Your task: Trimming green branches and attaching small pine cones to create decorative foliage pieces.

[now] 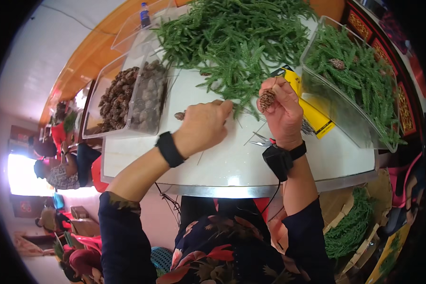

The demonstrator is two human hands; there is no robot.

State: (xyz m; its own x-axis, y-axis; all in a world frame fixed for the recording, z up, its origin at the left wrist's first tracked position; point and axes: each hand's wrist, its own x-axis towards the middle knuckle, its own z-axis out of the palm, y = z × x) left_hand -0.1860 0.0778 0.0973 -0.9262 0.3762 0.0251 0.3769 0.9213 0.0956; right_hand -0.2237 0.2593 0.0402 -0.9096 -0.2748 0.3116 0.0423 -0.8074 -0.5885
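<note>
My right hand (285, 112) is closed around a brown pine cone (267, 100), pinched between thumb and fingers above the table. To its left, my left hand (201, 127) is curled closed, knuckles up, near the tips of the green artificial pine sprigs (236, 71); what its fingers grip is hidden. A second pine cone (179, 115) shows just beside the left hand, and I cannot tell if it is held or lying on the table. Pliers (265, 141) lie by my right wrist, partly covered by it. Thin dark wires are scattered on the white table (213, 165).
At the left stands a clear bin (128, 128) of pine cones. Another clear bin (345, 128) at the right holds green sprigs. A yellow and black package (317, 113) lies beside it. A blue-capped bottle (145, 16) stands at the back. More greenery (350, 227) fills a box lower right.
</note>
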